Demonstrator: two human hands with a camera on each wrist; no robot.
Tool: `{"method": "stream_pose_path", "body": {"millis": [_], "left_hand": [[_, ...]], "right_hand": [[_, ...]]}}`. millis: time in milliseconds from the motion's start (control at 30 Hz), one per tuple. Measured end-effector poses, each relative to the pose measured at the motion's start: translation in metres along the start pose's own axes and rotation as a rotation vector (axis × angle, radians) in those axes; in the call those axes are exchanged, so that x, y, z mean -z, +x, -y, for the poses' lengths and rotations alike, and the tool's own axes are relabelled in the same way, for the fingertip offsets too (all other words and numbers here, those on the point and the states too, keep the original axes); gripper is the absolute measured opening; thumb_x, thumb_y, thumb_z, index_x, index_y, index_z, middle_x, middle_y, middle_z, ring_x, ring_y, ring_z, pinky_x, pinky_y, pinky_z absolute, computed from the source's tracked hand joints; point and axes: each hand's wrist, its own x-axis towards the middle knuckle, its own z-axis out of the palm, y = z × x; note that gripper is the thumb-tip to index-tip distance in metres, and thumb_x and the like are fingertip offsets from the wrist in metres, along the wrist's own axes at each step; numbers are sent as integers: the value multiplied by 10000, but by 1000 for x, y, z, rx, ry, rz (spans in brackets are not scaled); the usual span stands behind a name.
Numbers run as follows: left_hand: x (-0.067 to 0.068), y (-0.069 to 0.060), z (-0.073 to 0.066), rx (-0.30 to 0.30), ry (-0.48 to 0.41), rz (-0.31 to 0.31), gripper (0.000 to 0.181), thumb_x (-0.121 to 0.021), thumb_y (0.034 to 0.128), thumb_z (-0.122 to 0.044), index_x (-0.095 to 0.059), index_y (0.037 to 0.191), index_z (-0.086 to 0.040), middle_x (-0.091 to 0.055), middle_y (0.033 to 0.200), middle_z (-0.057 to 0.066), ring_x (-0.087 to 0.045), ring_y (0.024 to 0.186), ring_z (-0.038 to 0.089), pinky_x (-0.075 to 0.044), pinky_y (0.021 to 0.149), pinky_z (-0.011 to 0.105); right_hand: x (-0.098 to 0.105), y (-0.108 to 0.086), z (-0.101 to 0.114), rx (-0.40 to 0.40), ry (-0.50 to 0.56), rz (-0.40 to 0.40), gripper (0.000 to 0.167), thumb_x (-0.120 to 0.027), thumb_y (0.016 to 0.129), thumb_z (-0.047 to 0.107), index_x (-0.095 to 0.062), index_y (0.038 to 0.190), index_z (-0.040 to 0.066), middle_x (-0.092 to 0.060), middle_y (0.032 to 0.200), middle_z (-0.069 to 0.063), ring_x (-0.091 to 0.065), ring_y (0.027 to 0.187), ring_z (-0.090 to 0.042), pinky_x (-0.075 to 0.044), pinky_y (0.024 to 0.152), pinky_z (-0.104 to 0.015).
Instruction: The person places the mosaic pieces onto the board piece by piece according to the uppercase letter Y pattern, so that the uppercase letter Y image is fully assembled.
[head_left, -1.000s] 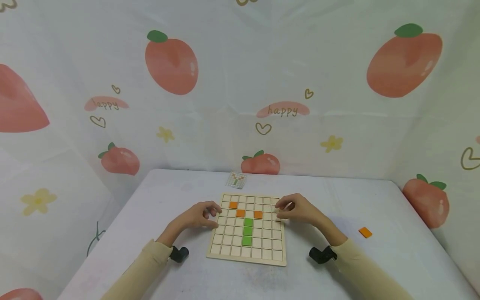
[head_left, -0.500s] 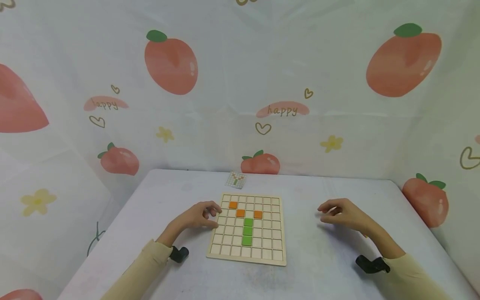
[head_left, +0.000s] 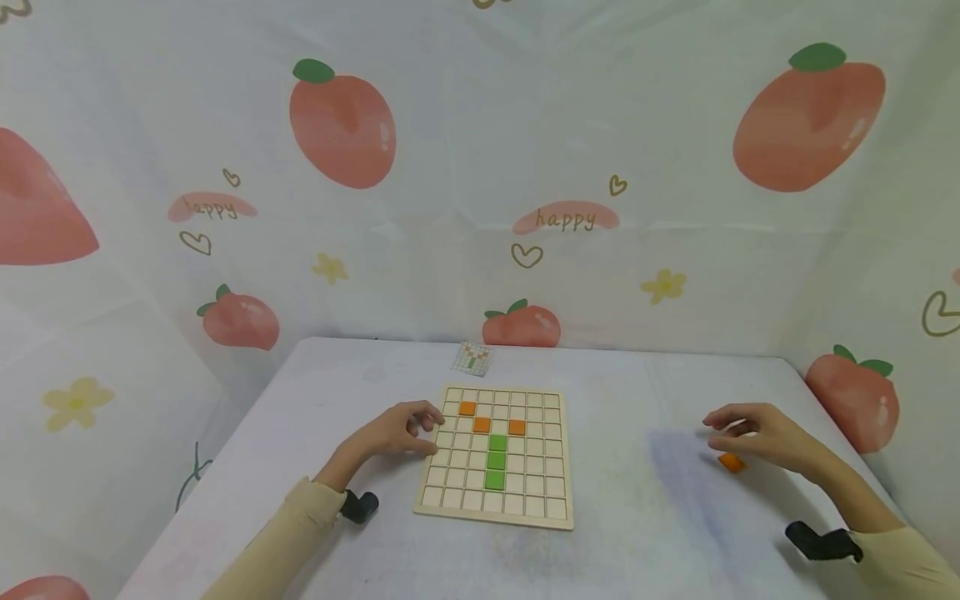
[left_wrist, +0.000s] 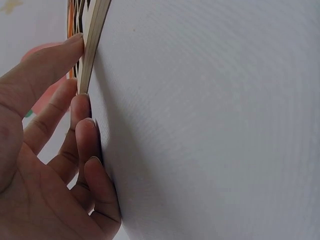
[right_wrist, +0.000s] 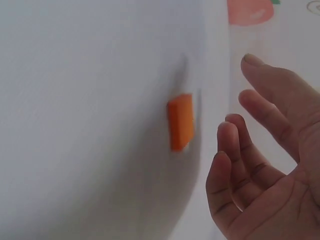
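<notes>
A square wooden grid board (head_left: 525, 521) lies on the table, bearing three orange tiles, one of them an orange tile (head_left: 517, 427) right of the middle, and a column of three green tiles (head_left: 496, 460). My left hand (head_left: 393, 429) rests at the board's left edge; in the left wrist view its thumb and fingertips touch the wooden rim (left_wrist: 90, 55), spread along it. My right hand (head_left: 772, 437) hovers at the right with fingers loosely bent and nothing between them. Just below its fingers, a loose orange tile (head_left: 731, 462) lies on the table, also visible in the right wrist view (right_wrist: 181, 122).
Behind the board lies a small pattern card (head_left: 472, 358) with a grid and coloured squares. A white cloth with printed fruit (head_left: 521, 325) hangs along the table's back edge. Black wrist cameras (head_left: 821, 542) sit on both forearms.
My right hand has left the board's right edge and moved right to just above the loose orange tile. The left hand stays at the board's left edge.
</notes>
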Motion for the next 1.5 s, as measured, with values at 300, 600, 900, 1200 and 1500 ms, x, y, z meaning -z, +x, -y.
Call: {"method": "stream_pose_path", "body": {"millis": [300,600,900,1200,1500], "left_hand": [[0,1,2,-14,-5,2,410,-874,803,-138,-682,1163,-98,-581,956,-5,-491,807,183,-415,699,324],[-1,1,3,-6,-5,-1,410,-876,797,-138,-684,1157,-100,-581,952,1,-481,802,182,-403,697,331],[0,1,4,-23,-8,4,405,-874,804,-151,-682,1156,-93,-580,952,-2,-477,789,173,-399,689,312],[0,0,3,-10,1,-3,411,-882,799,-154,-683,1155,-101,-580,941,-15,-484,788,176,-406,690,313],[0,1,3,-21,0,-2,404,-879,802,-148,-682,1151,-99,-579,938,-16,-485,790,176,-408,695,317]], "right_hand": [[8,-18,-26,108,-10,18,303,-788,858,1,-686,1140,-43,-691,1081,26,-640,874,-89,-513,728,-218],[1,-26,-26,7,-20,54,441,-840,834,95,-642,1192,-69,-629,1037,-74,-574,821,-129,-506,714,-248],[-4,-27,-32,113,-67,-10,307,-850,811,56,-710,1081,13,-679,981,30,-551,803,-113,-472,682,-238],[-7,-26,-37,68,-117,-31,212,-834,818,28,-723,998,28,-662,908,54,-525,744,-67,-463,633,-241],[-5,-23,-34,101,-111,-36,179,-828,836,47,-716,974,67,-670,910,77,-581,765,-52,-498,660,-222]]}}
